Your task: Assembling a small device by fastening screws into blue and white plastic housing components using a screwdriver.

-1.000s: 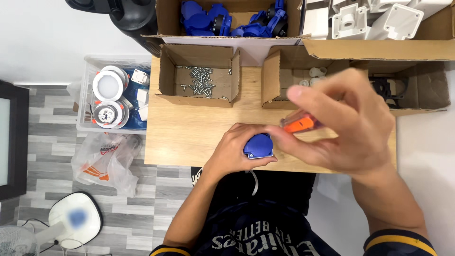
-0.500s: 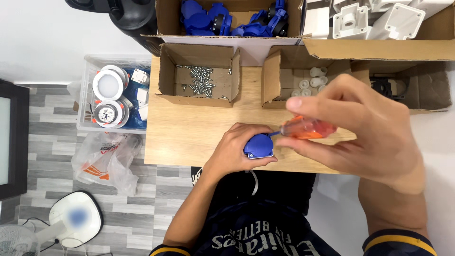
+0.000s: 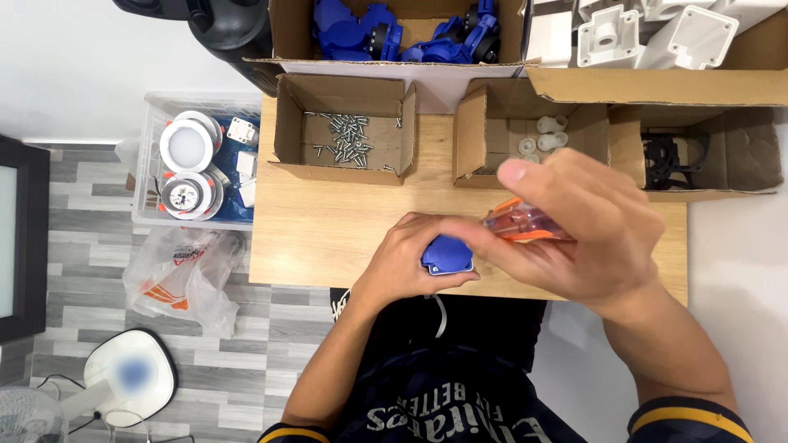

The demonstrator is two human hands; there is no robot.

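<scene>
My left hand (image 3: 408,264) grips a small blue plastic part (image 3: 447,254) at the near edge of the wooden table (image 3: 328,230). My right hand (image 3: 583,230) holds a screwdriver with a clear orange handle (image 3: 521,223), which lies nearly level and points left toward the blue part. The tip of the tool is hidden behind my fingers and the part. Both hands meet over the table's front edge, above my lap.
An open cardboard box of screws (image 3: 349,135) stands behind the hands; a box with small white pieces (image 3: 542,139) and one with black parts (image 3: 673,160) stand to its right. Larger boxes hold blue parts (image 3: 394,33) and white parts (image 3: 624,33). A plastic bin (image 3: 193,164) stands on the floor to the left.
My right hand has lowered and tilted the screwdriver from upright to nearly level, drawing its handle out to the right. My left hand keeps the blue part in the same place.
</scene>
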